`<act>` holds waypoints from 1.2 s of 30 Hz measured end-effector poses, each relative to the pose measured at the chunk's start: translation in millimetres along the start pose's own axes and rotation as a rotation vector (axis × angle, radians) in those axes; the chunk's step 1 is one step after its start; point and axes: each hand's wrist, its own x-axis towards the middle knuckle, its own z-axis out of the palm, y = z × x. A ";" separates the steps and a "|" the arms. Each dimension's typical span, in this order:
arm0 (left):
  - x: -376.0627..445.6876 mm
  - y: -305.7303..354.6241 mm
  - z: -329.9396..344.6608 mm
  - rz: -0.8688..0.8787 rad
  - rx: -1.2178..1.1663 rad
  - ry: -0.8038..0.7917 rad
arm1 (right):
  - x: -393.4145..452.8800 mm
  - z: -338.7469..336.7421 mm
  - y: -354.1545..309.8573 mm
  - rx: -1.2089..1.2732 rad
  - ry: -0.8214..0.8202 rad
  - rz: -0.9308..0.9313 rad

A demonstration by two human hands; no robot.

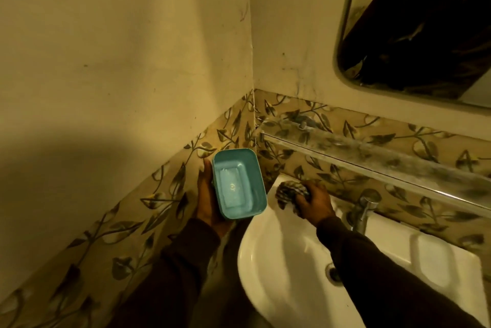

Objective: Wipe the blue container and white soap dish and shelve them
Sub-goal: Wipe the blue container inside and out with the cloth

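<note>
Your left hand (208, 202) cradles the one blue container (238, 184) from beneath, palm under its base and fingers curled up its left side, in a bathroom corner beside a leaf-patterned tile band (148, 210). The container is a smooth plastic rectangle with rounded corners, its open mouth tilted up toward you; its pale floor shows a faint sheen. It hangs just left of the white basin (279, 269), clear of the rim.

To the right, your right hand (314, 204) has its grip closed around a single bunched cloth (291, 192), checked and crumpled, pressed low over the basin's back corner. The cloth and the container sit near each other but do not touch.

Further right, one chrome tap (365, 212) rises from the glossy ceramic basin, and a pale rounded-rectangular soap dish (433, 256) lies on the basin's ledge, well apart from both hands. Above runs one long, smeared glass shelf (372, 152) with a metal edge, and a round-cornered mirror (414, 22) hangs above it.
</note>
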 end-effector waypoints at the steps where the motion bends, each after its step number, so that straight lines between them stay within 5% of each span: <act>1: 1.5 -2.5 6.7 0.006 0.014 -0.077 | -7.8 -11.5 -10.6 0.069 0.055 -0.028; 5: 5.7 -22.1 29.0 -0.053 -0.016 -0.163 | -52.9 -65.3 -68.3 0.556 0.103 -0.098; 7: 3.2 -38.6 42.3 -0.129 -0.021 -0.154 | -77.1 -97.6 -93.5 0.578 0.093 -0.246; 12: -24.5 -97.8 88.6 -0.330 -0.033 -0.275 | -128.0 -143.9 -124.0 -0.270 0.135 -0.501; 15: -41.1 -122.9 113.3 -0.408 -0.060 -0.292 | -138.6 -142.8 -127.2 -0.716 0.221 -0.473; 19: -51.0 -138.5 129.4 -0.442 -0.035 -0.278 | -145.9 -150.0 -123.2 -0.630 0.112 -0.312; 30: -54.6 -135.0 151.0 -0.482 0.053 -0.498 | -177.2 -205.0 -131.3 -0.647 -0.395 -0.329; 36: -69.1 -141.6 172.0 -0.553 0.044 -0.464 | -171.8 -209.8 -127.2 -0.619 0.119 -0.284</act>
